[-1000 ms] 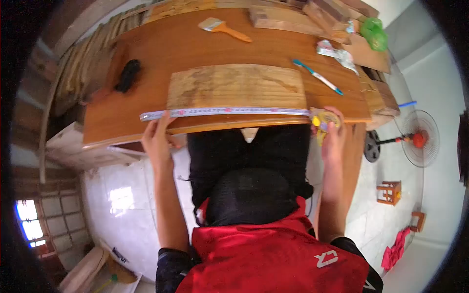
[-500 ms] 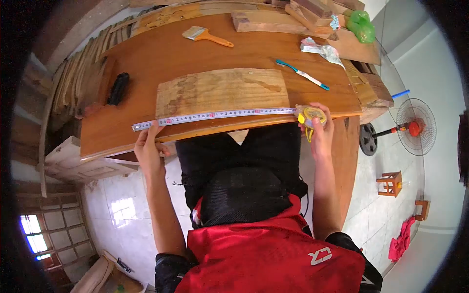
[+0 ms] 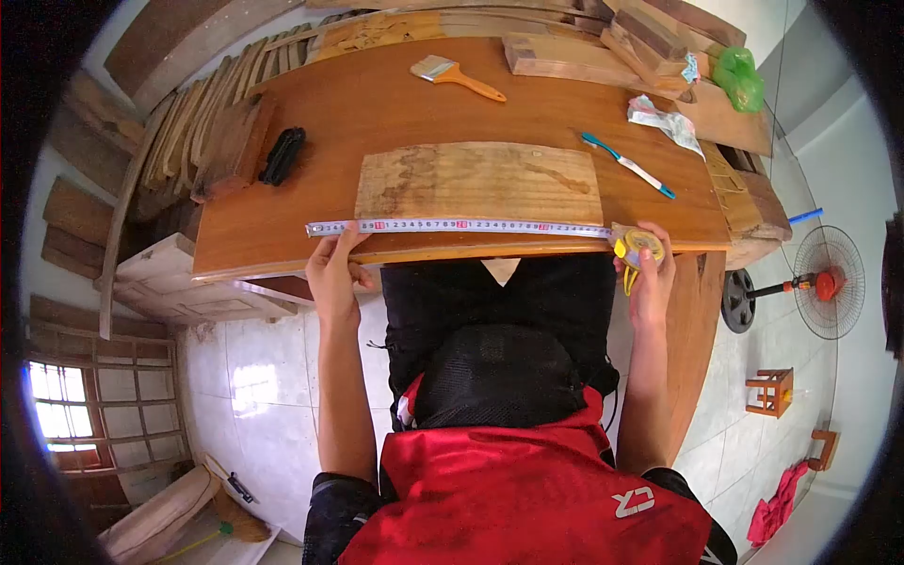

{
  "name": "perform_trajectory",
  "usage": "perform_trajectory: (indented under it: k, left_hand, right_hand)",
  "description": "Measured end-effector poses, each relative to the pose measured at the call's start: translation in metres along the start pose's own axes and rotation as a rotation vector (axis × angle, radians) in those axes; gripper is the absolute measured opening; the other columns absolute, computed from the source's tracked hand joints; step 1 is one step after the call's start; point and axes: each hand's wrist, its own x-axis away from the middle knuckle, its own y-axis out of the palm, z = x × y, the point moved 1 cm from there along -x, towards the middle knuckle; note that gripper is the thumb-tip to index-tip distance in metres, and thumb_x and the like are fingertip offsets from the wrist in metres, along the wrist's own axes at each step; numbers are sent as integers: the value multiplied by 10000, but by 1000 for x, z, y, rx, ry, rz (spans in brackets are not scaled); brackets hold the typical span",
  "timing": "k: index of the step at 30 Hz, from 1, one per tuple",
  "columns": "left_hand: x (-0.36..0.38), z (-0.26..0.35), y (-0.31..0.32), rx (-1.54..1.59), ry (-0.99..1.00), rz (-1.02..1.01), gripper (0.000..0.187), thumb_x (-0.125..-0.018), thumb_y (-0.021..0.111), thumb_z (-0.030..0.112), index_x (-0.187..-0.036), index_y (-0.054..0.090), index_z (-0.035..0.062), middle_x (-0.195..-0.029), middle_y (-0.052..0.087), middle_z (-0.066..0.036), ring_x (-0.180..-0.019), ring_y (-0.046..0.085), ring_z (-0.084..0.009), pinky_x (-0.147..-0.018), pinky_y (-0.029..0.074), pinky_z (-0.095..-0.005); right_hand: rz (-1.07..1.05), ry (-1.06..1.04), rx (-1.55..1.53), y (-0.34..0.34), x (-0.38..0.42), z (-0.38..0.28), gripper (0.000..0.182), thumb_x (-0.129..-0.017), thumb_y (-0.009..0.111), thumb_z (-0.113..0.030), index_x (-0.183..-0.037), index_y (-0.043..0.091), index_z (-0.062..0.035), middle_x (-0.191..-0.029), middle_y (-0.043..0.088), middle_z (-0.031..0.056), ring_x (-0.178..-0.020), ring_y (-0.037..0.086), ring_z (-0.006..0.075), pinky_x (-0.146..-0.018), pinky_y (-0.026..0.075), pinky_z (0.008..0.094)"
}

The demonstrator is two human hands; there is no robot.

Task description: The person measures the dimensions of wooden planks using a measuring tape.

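Observation:
A wooden board (image 3: 480, 179) with dark stains and a slightly curved far edge lies flat near the table's front edge. Along its near edge stretches the white blade (image 3: 504, 226) of a tape measure, its metal end sticking out past the board's left side. My left hand (image 3: 334, 278) pinches the blade a little in from that end, close to the board's left corner. The yellow tape measure case (image 3: 644, 247) sits in my right hand (image 3: 653, 290), just beyond the board's right corner, with a yellow strap hanging below it.
On the wooden table (image 3: 320, 217) lie a paintbrush (image 3: 459, 77), a toothbrush (image 3: 629, 166), a black object (image 3: 282, 156) and crumpled paper (image 3: 665, 121). Stacked wood (image 3: 584, 64) and a green plastic bag (image 3: 738, 79) stand at the back right. A fan (image 3: 829, 282) is on the right.
The whole view has shifted and turned slightly, so the table and its things appear further right. Both hands keep their hold on the tape measure, which stays along the board's near edge.

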Motion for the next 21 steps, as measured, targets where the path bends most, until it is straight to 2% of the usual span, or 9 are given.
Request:
perform_trajectory:
  k: [7, 9, 11, 12, 15, 16, 19, 20, 21]
  left_hand:
    - [3, 7, -3, 112, -65, -39, 303, -908, 744, 294, -943, 669, 2, -917, 720, -103, -488, 528, -81, -470, 422, -221]
    - [1, 9, -8, 144, -58, -47, 276, -919, 730, 286, -937, 672, 17, -914, 713, -91, -511, 531, -78, -489, 424, -217]
    - [-1, 24, -11, 78, 48, -57, 258, -943, 702, 272, -957, 677, 15, -914, 707, -79, -548, 551, -80, -507, 438, -211]
    - [-2, 33, -12, 42, 98, -60, 251, -955, 688, 265, -967, 679, 14, -915, 704, -73, -567, 562, -80, -517, 444, -208]
    - [-13, 57, -5, -19, 290, -144, 243, -984, 648, 236, -1014, 680, -4, -925, 700, -65, -664, 618, -97, -614, 503, -234]
    - [-15, 66, -5, -132, 328, -234, 275, -993, 633, 222, -1068, 670, -40, -969, 704, -73, -770, 657, -129, -743, 536, -281]
    - [-18, 60, 1, -285, 502, -327, 292, -988, 637, 215, -1116, 656, -47, -1013, 709, -75, -855, 663, -141, -810, 523, -306]
    - [-16, 59, 1, -403, 485, -340, 329, -924, 706, 198, -1180, 649, -2, -1071, 714, -91, -948, 665, -198, -861, 509, -336]
    - [-12, 57, 0, -585, 560, -313, 357, -909, 717, 180, -1208, 638, 2, -1082, 711, -100, -968, 660, -203, -882, 502, -330]
  right_hand:
    - [-51, -1, -18, -6, 2, 2, 527, -880, 749, -377, -1246, 547, -57, -1025, 645, 99, -850, 649, 174, -677, 556, 290]
    - [-92, -12, -23, -9, 4, 8, 586, -835, 782, -395, -1249, 548, -53, -1033, 634, 86, -887, 648, 184, -674, 560, 291]
    - [-146, -30, -13, -11, 10, 13, 616, -808, 803, -395, -1253, 551, -50, -1042, 629, 76, -915, 645, 190, -686, 562, 296]
    - [-133, 51, 85, -5, 15, 6, 642, -759, 837, -361, -1248, 567, -45, -1060, 622, 62, -949, 639, 194, -699, 553, 285]
    - [-371, -91, 264, -15, 21, 5, 611, -749, 839, -302, -1240, 582, -45, -1070, 622, 56, -955, 636, 189, -698, 541, 272]
    - [-371, -73, 349, -18, 22, 5, 602, -747, 843, -298, -1216, 584, -23, -1039, 636, 68, -899, 640, 174, -696, 534, 280]
    - [-218, 126, 55, -17, 29, -3, 603, -754, 844, -325, -1184, 581, 6, -994, 645, 86, -822, 637, 166, -715, 537, 314]
    - [-165, 70, -2, -13, 29, -9, 557, -796, 805, -347, -1145, 575, 21, -966, 650, 105, -767, 628, 174, -714, 538, 330]
    - [-128, 58, -64, -13, 28, -11, 536, -812, 787, -345, -1142, 573, 20, -970, 650, 110, -767, 629, 180, -716, 539, 335]
